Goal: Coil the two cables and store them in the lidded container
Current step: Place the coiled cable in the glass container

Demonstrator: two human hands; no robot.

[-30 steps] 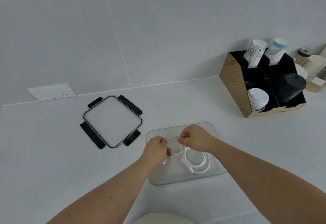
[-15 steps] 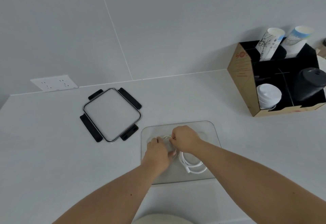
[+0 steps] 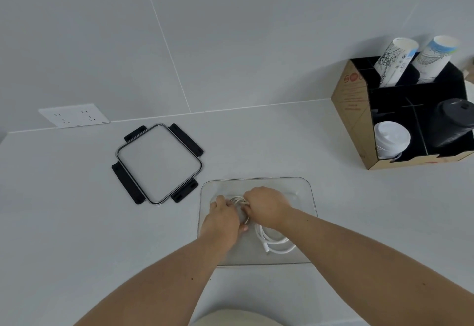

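Socket [image 3: 73,115]: on the wall, far up-left of the left hand, well clear.
Lid [image 3: 158,163]: flat on the bench, up-left of the left hand, clasps splayed out; off the box, not in the way.
Left hand [image 3: 222,219]: inside the box, fingers curled onto the grey coil's left side.
Grey coil [image 3: 239,201]: between the two hands, low in the box; whether it rests on the floor I cannot tell. Looks light and springy, likely to unwind if let go suddenly; best pinched across all its loops at once.
Right hand [image 3: 266,209]: closed on the coil's right side, touching it.
White cable [image 3: 273,241]: coiled on the box floor, just below the right hand; soft, light, its plug end poking out.
Box [image 3: 309,192]: clear, open, probably rigid and slippery; walls crowd the hands a little.
Cup carrier [image 3: 354,110]: far right of the right hand, holding cups; no obstacle.
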